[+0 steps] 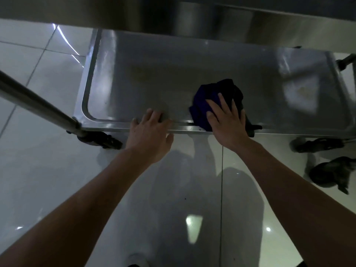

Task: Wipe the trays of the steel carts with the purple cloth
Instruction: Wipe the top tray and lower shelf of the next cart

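A steel cart's lower tray (pixel 173 78) lies below me, seen from above. The crumpled purple cloth (pixel 210 99) sits on the tray near its front rim, right of centre. My right hand (pixel 227 120) lies flat on the cloth with straight, spread fingers, pressing it against the tray. My left hand (pixel 150 132) holds the tray's front rim, fingers over the top and thumb under the edge.
An upper shelf of the cart (pixel 192 14) overhangs the tray's far side. A steel post (pixel 34 105) slants in from the left to the front left corner. Black caster wheels (pixel 102 140) stand on the glossy tiled floor. A dark rag (pixel 331 176) lies on the floor at right.
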Demonstrator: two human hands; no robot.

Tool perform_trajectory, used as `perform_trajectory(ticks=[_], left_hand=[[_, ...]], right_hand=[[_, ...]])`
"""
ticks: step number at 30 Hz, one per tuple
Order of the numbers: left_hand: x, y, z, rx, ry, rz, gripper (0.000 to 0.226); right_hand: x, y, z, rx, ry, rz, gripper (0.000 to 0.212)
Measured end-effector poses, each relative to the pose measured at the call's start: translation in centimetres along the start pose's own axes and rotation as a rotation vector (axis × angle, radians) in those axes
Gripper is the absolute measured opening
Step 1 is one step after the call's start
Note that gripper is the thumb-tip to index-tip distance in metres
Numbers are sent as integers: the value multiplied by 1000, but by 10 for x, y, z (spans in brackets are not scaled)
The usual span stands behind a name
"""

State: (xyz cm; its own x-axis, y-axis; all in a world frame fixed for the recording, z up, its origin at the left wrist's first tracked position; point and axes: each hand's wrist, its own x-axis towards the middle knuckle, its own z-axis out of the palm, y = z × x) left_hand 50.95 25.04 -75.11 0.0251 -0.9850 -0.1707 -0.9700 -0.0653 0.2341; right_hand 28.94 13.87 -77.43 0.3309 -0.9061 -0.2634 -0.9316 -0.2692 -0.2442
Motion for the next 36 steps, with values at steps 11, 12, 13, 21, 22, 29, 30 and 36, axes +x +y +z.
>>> perform_trajectory(ticks=[11,12,13,21,22,29,30,36], left_hand=[[-18,-100,-29,42,93,-261,35],[-19,-101,-29,52,89,-247,36],[-20,-103,-30,60,94,-245,35],[-27,-125,-23,88,132,-222,39],[-27,-125,-22,98,128,-227,40],[-27,-125,-17,130,136,-228,46],[-26,-125,-16,130,135,-225,48],[-27,-126,-12,130,118,-224,52]], right_hand=[[36,-67,9,48,26,-12,53],[41,-77,10,45,26,-22,53],[46,-88,11,44,22,-32,52],[83,-177,27,50,-20,-151,50],[87,-188,29,50,-29,-166,50],[124,-284,32,28,-242,-356,51],[128,-298,33,25,-273,-386,51],[130,-305,38,61,-262,-460,50]])
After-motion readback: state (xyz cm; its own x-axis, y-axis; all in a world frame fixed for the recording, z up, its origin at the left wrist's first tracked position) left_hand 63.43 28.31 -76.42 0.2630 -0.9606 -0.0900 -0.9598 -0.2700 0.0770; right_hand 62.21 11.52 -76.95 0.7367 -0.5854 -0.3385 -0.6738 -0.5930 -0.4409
